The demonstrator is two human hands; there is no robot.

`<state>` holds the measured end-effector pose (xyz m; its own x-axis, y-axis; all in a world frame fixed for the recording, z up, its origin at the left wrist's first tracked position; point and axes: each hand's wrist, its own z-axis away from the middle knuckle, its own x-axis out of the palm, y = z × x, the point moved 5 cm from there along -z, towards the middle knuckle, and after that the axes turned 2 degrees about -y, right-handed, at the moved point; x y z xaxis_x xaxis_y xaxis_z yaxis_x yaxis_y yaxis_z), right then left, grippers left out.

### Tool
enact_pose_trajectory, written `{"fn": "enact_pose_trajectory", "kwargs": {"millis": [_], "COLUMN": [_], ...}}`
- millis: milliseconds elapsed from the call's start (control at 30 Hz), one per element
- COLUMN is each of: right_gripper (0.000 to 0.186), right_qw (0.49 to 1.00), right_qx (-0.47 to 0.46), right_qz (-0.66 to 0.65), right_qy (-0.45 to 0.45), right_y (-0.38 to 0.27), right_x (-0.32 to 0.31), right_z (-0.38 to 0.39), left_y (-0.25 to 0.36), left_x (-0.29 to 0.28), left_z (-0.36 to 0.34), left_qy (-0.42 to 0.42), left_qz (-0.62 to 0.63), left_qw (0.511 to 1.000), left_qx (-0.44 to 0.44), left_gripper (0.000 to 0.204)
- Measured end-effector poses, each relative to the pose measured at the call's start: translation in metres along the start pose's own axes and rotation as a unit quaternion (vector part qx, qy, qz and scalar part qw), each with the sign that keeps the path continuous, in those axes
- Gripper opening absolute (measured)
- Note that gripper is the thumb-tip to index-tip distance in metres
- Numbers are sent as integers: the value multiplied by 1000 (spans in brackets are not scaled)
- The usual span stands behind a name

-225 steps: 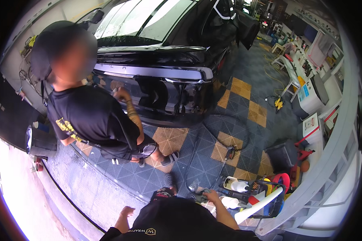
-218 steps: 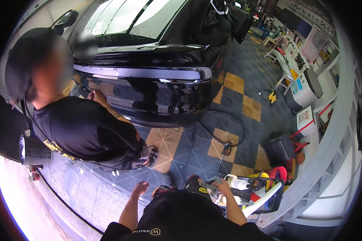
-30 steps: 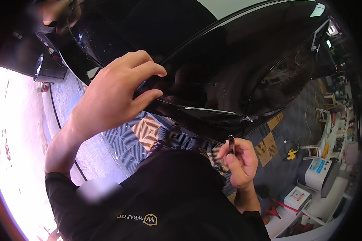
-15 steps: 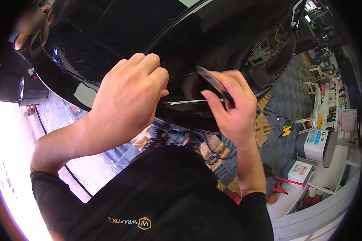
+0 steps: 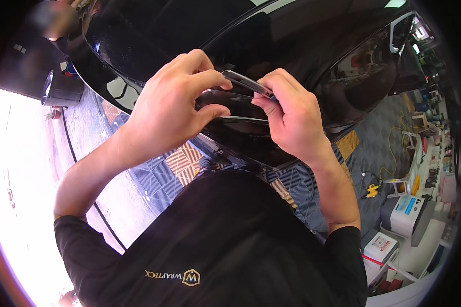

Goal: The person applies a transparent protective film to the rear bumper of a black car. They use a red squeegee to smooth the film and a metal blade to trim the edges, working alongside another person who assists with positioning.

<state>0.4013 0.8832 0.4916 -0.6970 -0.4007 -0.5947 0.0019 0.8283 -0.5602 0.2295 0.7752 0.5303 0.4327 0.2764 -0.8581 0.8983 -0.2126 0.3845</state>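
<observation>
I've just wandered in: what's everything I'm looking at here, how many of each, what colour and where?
Car: one, glossy black, top centre
Slim tool: one, silver and dark, between the hands
Floor tiles: many, grey-blue and tan, below the car
Bin-like container: one, dark, left
Boxes: two, white and grey, lower right
Unclear floor item: one, yellow, right
Another person: one, blurred, upper-left edge
Shirt: one, black, bottom centre
Left hand: one, bare, near the tool's far end
Right hand: one, bare, gripping the tool
</observation>
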Motion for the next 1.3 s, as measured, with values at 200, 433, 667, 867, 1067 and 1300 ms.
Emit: {"fn": "enact_pose_trajectory", "kwargs": {"millis": [200,433,667,867,1067,1300], "right_gripper": [15,24,23,23,34,43], "right_qw": [997,998,999,999,996,997], "right_qx": [-29,33,49,4,-46,52], "right_qz": [-70,-44,-2,14,57,26], "right_qy": [27,-17,0,31,52,-46], "right_y": [6,2,-1,-6,-22,-25], "right_x": [-5,-10,-4,-8,-7,-15], "right_z": [4,7,14,23,48,50], "left_y": [4,5,5,7,8,12], "left_x": [8,8,6,2,-5,-12], "left_z": [-7,-6,-7,-7,-9,-14], "left_qy": [-18,20,21,-43,-92,-144], "left_qz": [-39,-5,-10,-16,5,62], "left_qw": [998,1000,999,998,994,988], "left_qx": [37,23,45,46,51,8], "left_gripper": [18,16,19,26,25,26]}}
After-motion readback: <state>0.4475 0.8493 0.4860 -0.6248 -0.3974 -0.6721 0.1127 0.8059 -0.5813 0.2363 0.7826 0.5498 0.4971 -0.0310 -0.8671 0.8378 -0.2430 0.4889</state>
